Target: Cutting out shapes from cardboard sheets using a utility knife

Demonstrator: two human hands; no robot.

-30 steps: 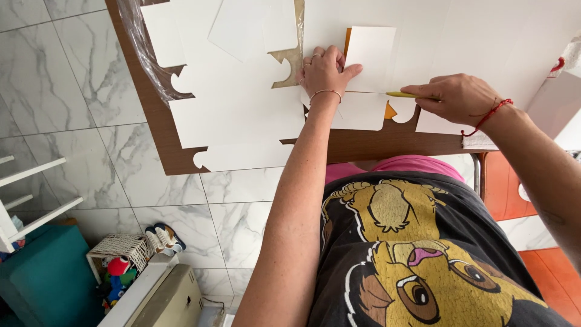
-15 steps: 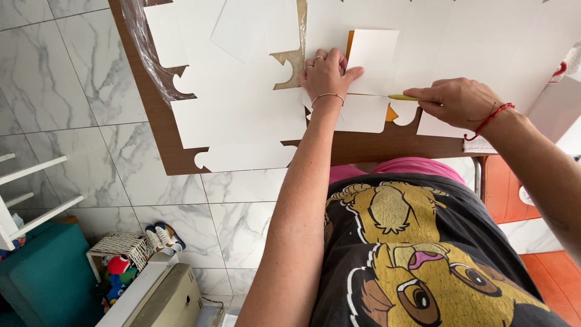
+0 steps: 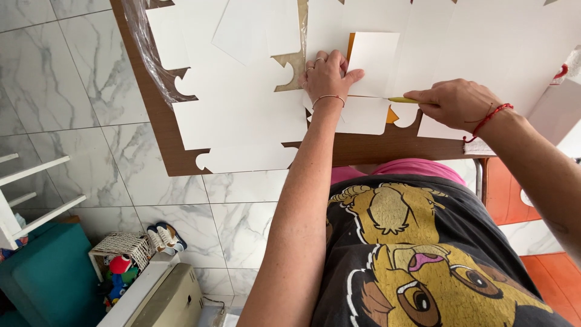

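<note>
The brown wooden table [image 3: 387,145] was spread almost edge to edge with flat white die-cut card blanks [image 3: 242,115], the kind that fold into boxes, with scalloped notches along their edges; they lay out to the far side of the left hand [image 3: 327,75] and on past the right hand [image 3: 457,103] as well. Clear plastic wrap [image 3: 145,54] hung crumpled at the table corner, well beyond the left hand. Under the left hand, palm flat and fingers spread, a smaller white card panel [image 3: 372,60] was pinned down, a strip of orange showing at its edge. The right hand was closed round a slim yellow-handled tool [image 3: 402,100], likely a craft knife, its tip touching the card just beside the left thumb. It looked to me like the cutting or scoring step, midway along a line; the next stroke would call for a steady pull away from the holding fingers, with the panel kept from slipping. I saw no printing on any blank. A red cord bracelet [image 3: 487,118] sat on the right wrist.
</note>
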